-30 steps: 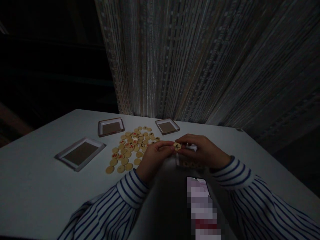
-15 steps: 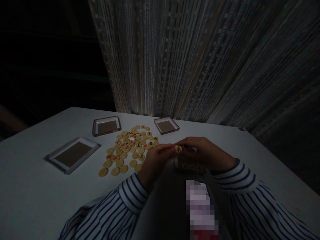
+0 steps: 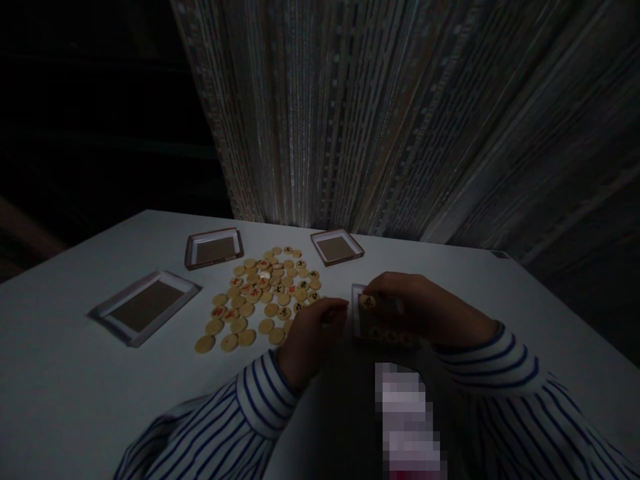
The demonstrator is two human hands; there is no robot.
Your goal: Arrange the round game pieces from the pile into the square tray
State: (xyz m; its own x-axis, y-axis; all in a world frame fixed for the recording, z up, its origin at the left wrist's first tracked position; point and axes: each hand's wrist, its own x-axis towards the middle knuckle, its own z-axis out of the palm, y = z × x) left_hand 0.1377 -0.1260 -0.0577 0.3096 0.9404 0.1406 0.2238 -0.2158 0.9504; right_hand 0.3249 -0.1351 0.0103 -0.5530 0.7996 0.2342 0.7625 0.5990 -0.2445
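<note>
The right hand [image 3: 430,310] pinches a round disc [image 3: 367,302] in its grip, just over the upper left corner of a small tray [image 3: 356,319] at frame centre. The left hand [image 3: 313,333] sits loosely curled and empty just left of it, nearer the scattered discs [image 3: 260,297] on the surface [image 3: 75,387]. Their red and black marks are too dim to read.

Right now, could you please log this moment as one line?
right hand: holds round piece over small tray | left hand: empty, beside tray | loose pieces: on table
</note>
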